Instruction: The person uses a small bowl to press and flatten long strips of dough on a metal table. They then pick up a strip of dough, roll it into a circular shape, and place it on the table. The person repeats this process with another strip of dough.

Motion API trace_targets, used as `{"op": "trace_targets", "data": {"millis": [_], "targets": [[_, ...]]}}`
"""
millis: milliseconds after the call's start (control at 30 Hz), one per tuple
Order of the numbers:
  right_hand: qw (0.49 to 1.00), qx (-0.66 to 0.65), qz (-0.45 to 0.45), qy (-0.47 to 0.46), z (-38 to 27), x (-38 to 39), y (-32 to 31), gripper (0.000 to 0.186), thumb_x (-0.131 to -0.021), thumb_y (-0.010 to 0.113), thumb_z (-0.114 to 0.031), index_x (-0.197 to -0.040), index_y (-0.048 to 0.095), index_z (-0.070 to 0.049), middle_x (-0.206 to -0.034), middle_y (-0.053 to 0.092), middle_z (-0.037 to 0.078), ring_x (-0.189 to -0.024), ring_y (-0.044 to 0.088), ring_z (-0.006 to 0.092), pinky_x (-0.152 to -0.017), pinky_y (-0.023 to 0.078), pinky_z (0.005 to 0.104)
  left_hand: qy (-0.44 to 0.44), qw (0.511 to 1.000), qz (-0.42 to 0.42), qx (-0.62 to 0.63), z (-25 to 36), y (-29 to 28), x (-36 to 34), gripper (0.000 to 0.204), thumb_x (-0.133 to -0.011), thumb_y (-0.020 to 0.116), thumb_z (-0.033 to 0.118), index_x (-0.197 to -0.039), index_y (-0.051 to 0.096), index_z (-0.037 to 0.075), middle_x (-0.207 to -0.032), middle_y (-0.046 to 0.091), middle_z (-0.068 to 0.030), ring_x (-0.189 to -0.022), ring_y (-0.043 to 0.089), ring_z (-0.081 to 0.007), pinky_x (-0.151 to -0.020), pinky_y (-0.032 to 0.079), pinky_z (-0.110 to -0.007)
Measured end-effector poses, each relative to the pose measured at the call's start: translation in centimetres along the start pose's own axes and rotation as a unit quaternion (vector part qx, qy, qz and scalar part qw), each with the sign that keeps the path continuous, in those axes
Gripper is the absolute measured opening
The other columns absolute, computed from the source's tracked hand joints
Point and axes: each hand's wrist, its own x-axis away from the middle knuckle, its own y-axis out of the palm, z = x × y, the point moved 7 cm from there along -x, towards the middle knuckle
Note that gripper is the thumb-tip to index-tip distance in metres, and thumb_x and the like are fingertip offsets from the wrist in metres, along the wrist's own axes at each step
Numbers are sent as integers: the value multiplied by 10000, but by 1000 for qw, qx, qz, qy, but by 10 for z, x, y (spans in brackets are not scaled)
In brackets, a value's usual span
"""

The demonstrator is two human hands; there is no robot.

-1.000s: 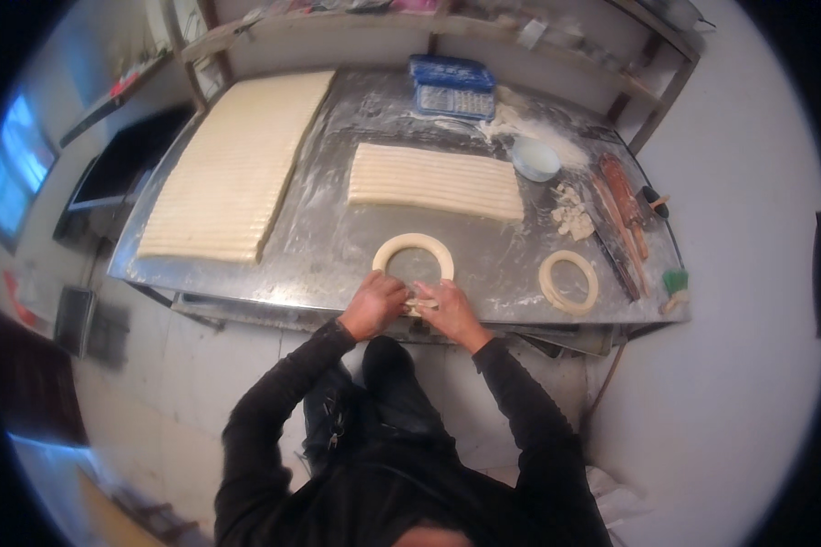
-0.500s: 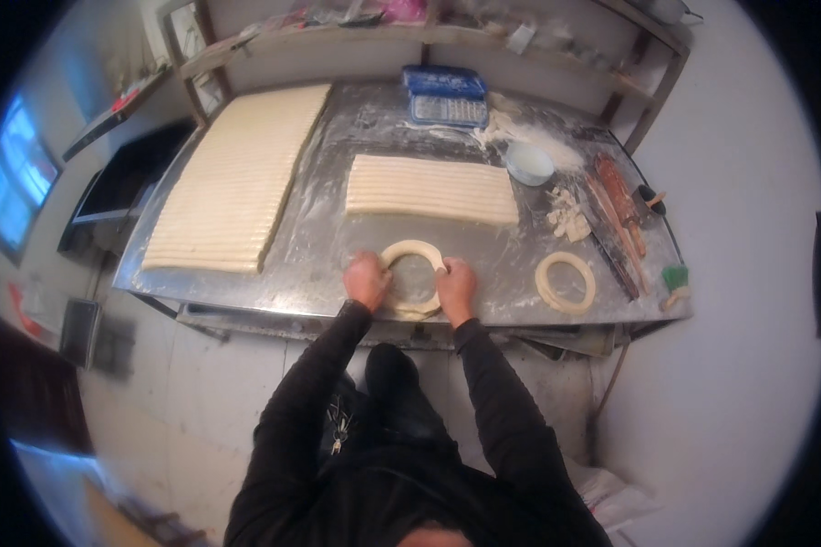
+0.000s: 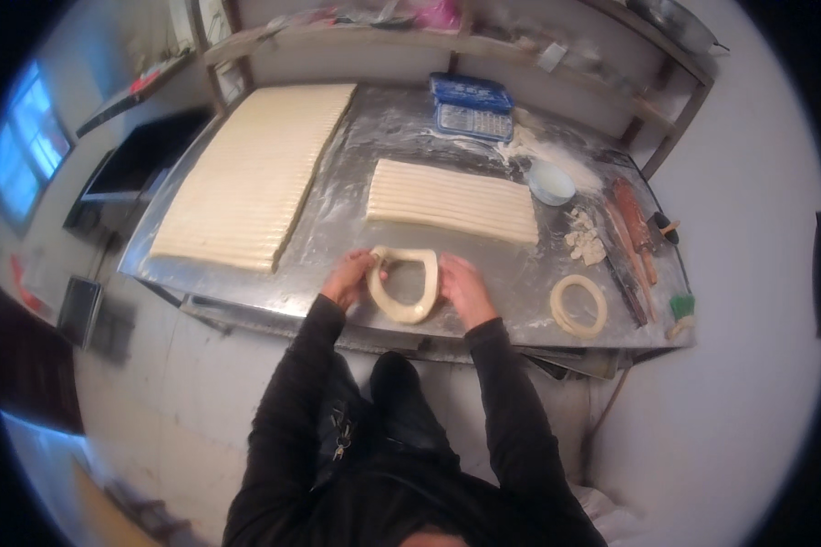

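A pale dough ring point(image 3: 401, 313), pulled out of round into a D shape, is between my two hands near the front edge of the metal table. My left hand point(image 3: 347, 277) grips its upper left side, the thumb reaching into the opening. At the ring's right side, my right hand point(image 3: 465, 288) holds the edge near the squared upper corner; its fingertips are partly hidden. A second dough ring point(image 3: 566, 321) lies flat on the table to the right. Beyond my hands rests a smaller slab of dough strips point(image 3: 452, 201), side by side.
A large sheet of dough strips point(image 3: 255, 173) covers the table's left point(image 3: 337, 182). Toward the back are a blue case with a scale point(image 3: 472, 118) and a pale bowl point(image 3: 551, 183). Dough scraps point(image 3: 584, 239), a rolling pin point(image 3: 631, 214) and a green-bristled brush point(image 3: 681, 308) lie right.
The dough ring has gone from nearly round to a D shape. My hands have spread slightly apart and shifted their hold. The whole view has tilted a little.
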Motion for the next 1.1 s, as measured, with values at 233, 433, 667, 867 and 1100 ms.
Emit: {"op": "trace_targets", "data": {"millis": [233, 433, 667, 867, 1100], "targets": [[943, 305, 121, -63, 5, -26, 27, 447, -839, 738, -185, -1203, 668, 65, -1013, 737, 169, -846, 718, 269, -778, 558, 342, 208, 777, 193, -561, 33, -80, -13, 305, -850, 695, 298, -1072, 727, 92, -963, 692, -178, -841, 689, -330, -721, 546, -445], [690, 675, 116, -234, -14, -38, 71, 499, -835, 719, -334, -1223, 685, -22, -1151, 677, 208, -1018, 668, 370, -881, 531, 436, 211, 656, 231, -687, 38, -50, -22, 179, -807, 705, 291, -883, 723, 129, -902, 669, -156, -828, 670, -383, -711, 534, -496], [637, 746, 78, -178, 3, -56, 96, 431, -853, 724, -308, -1176, 699, -24, -1144, 667, 176, -1036, 635, 375, -897, 511, 466, 288, 675, 191, -652, 49, -41, -14, 189, -791, 747, 248, -924, 722, 116, -936, 669, -123, -868, 661, -367, -736, 535, -478], [664, 643, -93, -370, 3, 14, 108, 354, -858, 709, -292, -1067, 728, -7, -1214, 664, 164, -1104, 641, 321, -936, 501, 455, 398, 685, -101, -602, 35, -10, 45, 299, -781, 772, 241, -1030, 728, 82, -984, 676, -115, -956, 650, -344, -779, 533, -440], [595, 720, -183, -305, 36, 34, 109, 351, -853, 696, -313, -1066, 753, -40, -1259, 668, 136, -1150, 621, 289, -1069, 381, 457, 376, 659, -129, -638, 11, -4, 47, 197, -788, 750, 194, -932, 729, 60, -925, 678, -114, -877, 660, -341, -775, 528, -438]]}}
